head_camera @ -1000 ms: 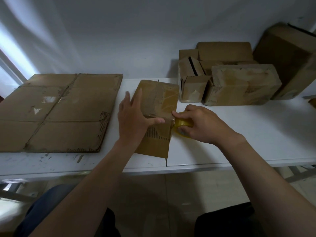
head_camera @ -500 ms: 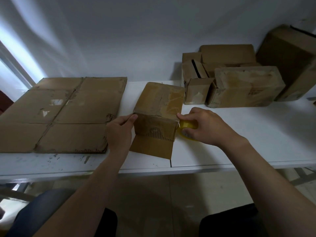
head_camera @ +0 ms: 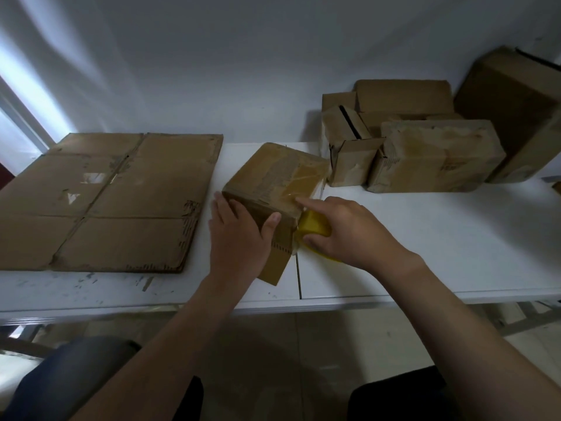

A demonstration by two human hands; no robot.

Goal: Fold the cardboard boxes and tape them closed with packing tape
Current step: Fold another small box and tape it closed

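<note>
A small cardboard box (head_camera: pixel 273 174) is being steadied near the middle of the table (head_camera: pixel 425 244), a little back from its front edge, with one lower flap lying flat toward that edge. The left hand (head_camera: pixel 239 235) is being pressed against the box's near left corner, fingers straight along the side and thumb laid on the front face. A yellow tape roll (head_camera: pixel 314 227) is being gripped by the right hand (head_camera: pixel 349 232) just beside the box's near right corner, while that hand's forefinger is being stretched out onto the glossy taped strip on the box top. Dark printing is being shown across the top of the box, but it is too blurred to be read. A flattened cardboard sheet (head_camera: pixel 121 202), bearing a torn white label patch with no legible text, is being carried by the left end of the table. Several folded boxes (head_camera: pixel 434 156) are being kept at the back right corner.
</note>
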